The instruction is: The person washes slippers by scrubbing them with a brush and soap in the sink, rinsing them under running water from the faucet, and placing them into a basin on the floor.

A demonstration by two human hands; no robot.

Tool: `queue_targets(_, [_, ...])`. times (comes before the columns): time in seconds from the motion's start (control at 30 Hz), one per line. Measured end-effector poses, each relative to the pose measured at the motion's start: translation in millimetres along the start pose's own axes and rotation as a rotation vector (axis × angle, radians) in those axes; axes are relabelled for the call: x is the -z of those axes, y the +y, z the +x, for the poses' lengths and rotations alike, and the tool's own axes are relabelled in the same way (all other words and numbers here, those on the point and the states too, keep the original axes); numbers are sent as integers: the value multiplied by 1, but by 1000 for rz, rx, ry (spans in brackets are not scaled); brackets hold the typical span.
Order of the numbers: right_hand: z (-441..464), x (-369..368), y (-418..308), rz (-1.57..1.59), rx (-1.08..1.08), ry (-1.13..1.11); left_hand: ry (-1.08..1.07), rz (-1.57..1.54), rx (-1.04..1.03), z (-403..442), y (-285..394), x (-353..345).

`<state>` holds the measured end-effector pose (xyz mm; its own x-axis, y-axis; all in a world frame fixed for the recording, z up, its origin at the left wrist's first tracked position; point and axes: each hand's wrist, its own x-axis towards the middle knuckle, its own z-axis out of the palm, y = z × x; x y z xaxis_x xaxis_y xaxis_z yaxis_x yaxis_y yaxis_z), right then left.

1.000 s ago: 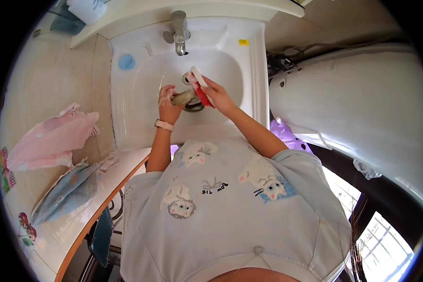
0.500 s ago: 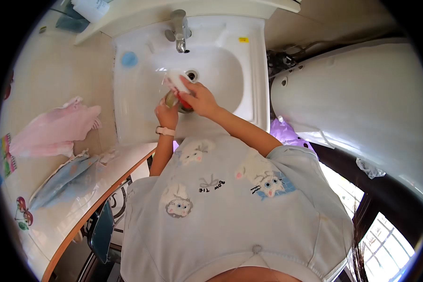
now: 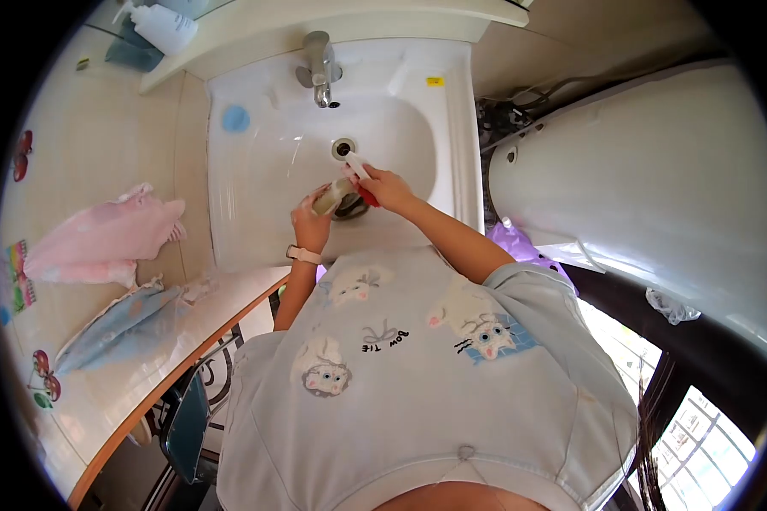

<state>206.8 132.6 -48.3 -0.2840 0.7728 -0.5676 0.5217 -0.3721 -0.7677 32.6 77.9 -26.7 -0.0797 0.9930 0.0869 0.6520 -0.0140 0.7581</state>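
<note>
Over the front half of the white sink, both my hands are close together. My left hand, with a pale band on its wrist, has its fingers wrapped round a yellowish, see-through thing, perhaps a cup or jar. My right hand is closed on a white and red brush-like thing, held against or just beside the yellowish one; I cannot tell if they touch. Below them is a dark rounded thing, partly hidden. The drain lies just beyond my hands.
A metal tap stands at the back of the sink. A pump bottle sits on the ledge at the upper left. Pink cloth and blue cloth hang at left. A large white cylinder is at right.
My right hand has drawn back from near the drain and turned, so the white piece shows narrower. My left hand has shifted slightly right. The view has moved a little.
</note>
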Motion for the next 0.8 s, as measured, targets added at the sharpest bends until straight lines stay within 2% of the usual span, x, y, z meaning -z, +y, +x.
queue_targets(0.07, [3, -6, 6, 25, 105, 96, 4, 43, 2, 5, -2, 1])
queue_targets(0.17, [-22, -12, -29, 77, 226, 93, 79, -99, 269, 14, -11, 1])
queue_targets(0.2, [-21, -13, -33, 84, 289, 100, 80, -95, 263, 13, -9, 2])
queue_targets(0.23, [-16, -11, -29, 86, 298, 106, 54, -18, 189, 10, -5, 4])
queue_targets(0.3, [-8, -8, -13, -113, 6, 97, 29, 61, 116, 9, 4, 1])
queue_targets(0.37, [-6, -11, -3, -73, 90, 120, 144, -50, -117, 10, 12, -5])
queue_targets(0.4, [-6, -12, 0, -34, 170, 147, 146, -50, -114, 17, 1, -9])
queue_targets(0.47, [-6, -27, 4, 32, 223, 179, 40, -385, 84, 27, -32, -21])
queue_targets(0.5, [-4, -28, 3, 90, 296, 222, 6, -643, 304, 32, -22, -20])
queue_targets(0.53, [-6, -25, -2, 90, 301, 228, 6, -644, 296, 40, -13, -17])
queue_targets(0.6, [-16, -25, -7, 200, 333, 202, -38, -1095, 591, 48, -2, -11])
queue_targets(0.63, [-14, -27, -1, 203, 331, 204, -42, -1093, 593, 47, -5, -9])
queue_targets(0.7, [-3, -27, 9, 327, 393, 249, -152, 83, -303, 48, -11, -2])
queue_targets(0.73, [1, -27, 11, 335, 390, 251, -159, 87, -304, 48, -11, -3])
queue_targets(0.8, [6, -31, 14, 681, 412, 207, -182, 134, -297, 43, -8, -7])
